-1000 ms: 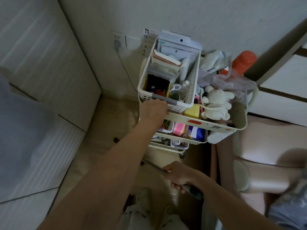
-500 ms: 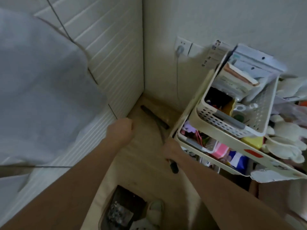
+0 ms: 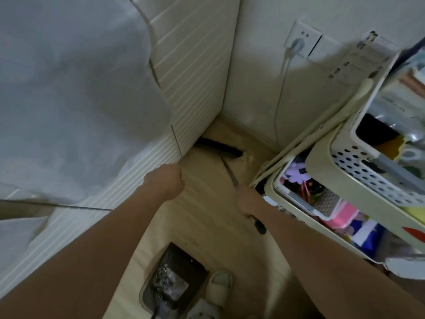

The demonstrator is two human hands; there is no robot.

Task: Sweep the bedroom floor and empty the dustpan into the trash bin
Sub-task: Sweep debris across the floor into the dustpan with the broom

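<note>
Head view: right hand wraps the broom handle near its top, a sound hold for a long, light, stiff tool; the bristle head lies well ahead of the grip, in the corner by the bed. Left hand is fisted, holding nothing visible. Dustpan, light plastic and carrying debris, sits behind the grip beside a slipper.
</note>
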